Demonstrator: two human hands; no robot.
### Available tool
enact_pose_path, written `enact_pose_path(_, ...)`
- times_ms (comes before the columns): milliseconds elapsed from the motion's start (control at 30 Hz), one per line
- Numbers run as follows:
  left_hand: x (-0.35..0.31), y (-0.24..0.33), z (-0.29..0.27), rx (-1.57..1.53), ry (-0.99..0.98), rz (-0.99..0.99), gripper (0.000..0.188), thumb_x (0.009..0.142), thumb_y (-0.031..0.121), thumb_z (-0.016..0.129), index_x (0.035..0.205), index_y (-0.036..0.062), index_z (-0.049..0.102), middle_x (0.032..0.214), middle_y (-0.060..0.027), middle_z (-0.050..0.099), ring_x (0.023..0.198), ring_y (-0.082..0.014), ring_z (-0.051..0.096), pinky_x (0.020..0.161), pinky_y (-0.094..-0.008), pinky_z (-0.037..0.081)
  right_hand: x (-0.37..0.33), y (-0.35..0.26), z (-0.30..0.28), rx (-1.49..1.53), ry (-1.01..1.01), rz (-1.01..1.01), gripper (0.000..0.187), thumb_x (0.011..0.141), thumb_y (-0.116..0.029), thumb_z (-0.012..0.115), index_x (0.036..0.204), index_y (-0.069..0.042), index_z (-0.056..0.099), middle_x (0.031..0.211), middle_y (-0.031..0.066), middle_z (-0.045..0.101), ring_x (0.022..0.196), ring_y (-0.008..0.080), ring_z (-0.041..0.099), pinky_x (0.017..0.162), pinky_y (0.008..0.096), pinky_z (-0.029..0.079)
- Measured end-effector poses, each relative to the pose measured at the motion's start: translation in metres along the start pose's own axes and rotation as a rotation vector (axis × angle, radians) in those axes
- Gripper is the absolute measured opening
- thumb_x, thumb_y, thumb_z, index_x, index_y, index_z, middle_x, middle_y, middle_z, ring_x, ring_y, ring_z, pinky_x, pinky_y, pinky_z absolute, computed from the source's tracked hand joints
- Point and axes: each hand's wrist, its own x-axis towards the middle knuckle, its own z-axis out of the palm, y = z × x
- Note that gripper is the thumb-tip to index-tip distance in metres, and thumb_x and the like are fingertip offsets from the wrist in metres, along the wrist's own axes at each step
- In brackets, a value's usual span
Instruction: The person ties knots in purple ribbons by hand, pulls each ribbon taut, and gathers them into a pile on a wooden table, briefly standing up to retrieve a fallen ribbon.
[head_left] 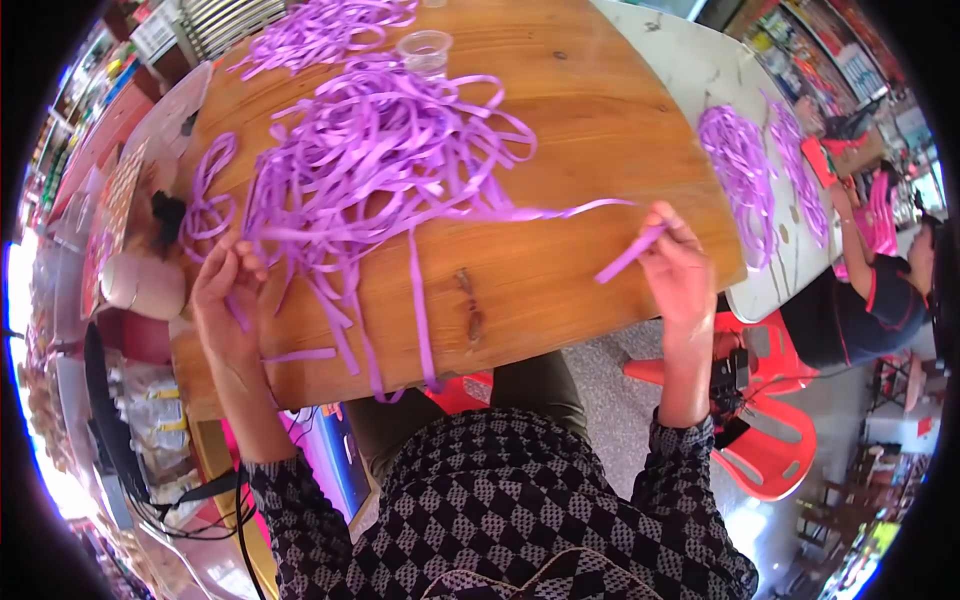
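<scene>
A big tangled heap of flat purple ribbon (370,150) lies on the wooden table, with several loose ends trailing to the near edge. At the heap's left side, my left hand (228,285) is closed, thumb and fingers pinching a ribbon; a short purple end shows under the palm. From near those fingers a ribbon strand (520,214) stretches rightward, and its far tip stops just short of my right hand. My right hand (676,262), above the table's right part, pinches a ribbon end (628,256) that sticks out to the left. Whether both hold one ribbon, I cannot tell.
A clear plastic cup (425,52) stands behind the heap. More purple bundles (738,165) lie on a white marbled table (690,60) at right. Red plastic chairs (770,440) stand below it, and another person (850,300) works there. A pinkish cylinder (143,284) is at left.
</scene>
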Motion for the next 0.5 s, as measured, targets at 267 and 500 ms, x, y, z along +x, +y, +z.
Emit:
enact_pose_path(267,-0.020,-0.065,0.141,1.187,-0.470,0.479,0.045,0.063,0.008,0.068,0.106,0.0072,0.058,0.108,-0.0101,0.057,0.103,-0.0256,0.051,0.088,-0.0377,0.040,-0.019,-0.001,0.069,-0.238,-0.089,0.247,0.028,0.076,-0.002,0.055,0.102,0.008,0.055,0.087,0.0141,0.058,0.075,0.0198,0.057,0.067,0.0309,0.045)
enact_pose_path(500,-0.013,-0.118,0.188,0.884,-0.759,0.286,0.039,0.072,0.008,0.069,0.108,0.0026,0.055,0.098,-0.0067,0.058,0.088,-0.0160,0.055,0.075,-0.0279,0.047,-0.015,-0.010,0.093,-0.174,-0.105,0.306,0.025,0.081,-0.012,0.057,0.096,0.008,0.057,0.083,0.0131,0.060,0.075,0.0185,0.056,0.070,0.0279,0.044)
